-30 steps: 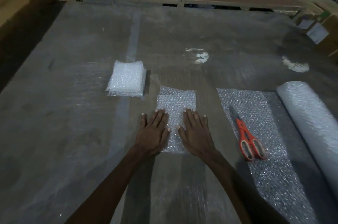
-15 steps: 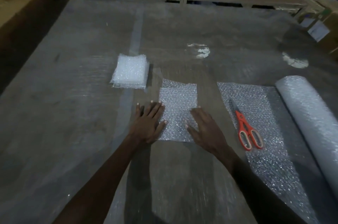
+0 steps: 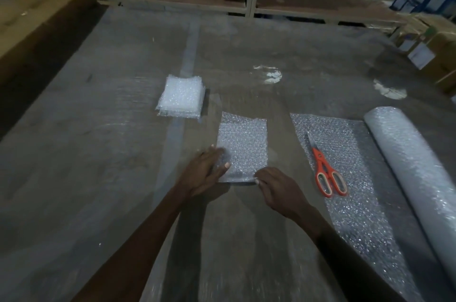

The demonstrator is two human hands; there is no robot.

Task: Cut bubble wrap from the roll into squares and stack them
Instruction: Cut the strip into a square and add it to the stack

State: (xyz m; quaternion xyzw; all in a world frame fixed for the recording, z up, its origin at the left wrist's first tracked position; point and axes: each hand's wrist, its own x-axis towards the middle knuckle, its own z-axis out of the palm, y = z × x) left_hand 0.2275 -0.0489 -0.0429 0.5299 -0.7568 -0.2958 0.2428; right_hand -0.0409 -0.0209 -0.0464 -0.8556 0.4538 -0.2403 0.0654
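So a cut piece of bubble wrap is laid flat on the table, roughly dead centre, and it looks like the pick-up-and-stack step is being started. The near edge at 6 o'clock is being lifted: the left hand is set at the piece's near-left corner with its fingers curled over the edge and the thumb pressed on top, so the corner seems to be pinched. The right hand is brought in at the near-right corner, knuckles up, fingers tucked under so the edge is nipped between fingertips and thumb, though the exact contact is partly hidden by the hand itself. Both forearms are angled in from 6 o'clock towards the piece.

The stack of finished squares is parked at about 10 o'clock from the piece, close by but not touching. For the next move, the sheet probably needs to be lifted clear and carried up-left, then squared onto that pile without being crumpled, since the stuff is floppy.

Over at 3 o'clock the scissors are left lying shut on the unrolled sheet, with the roll just beyond.
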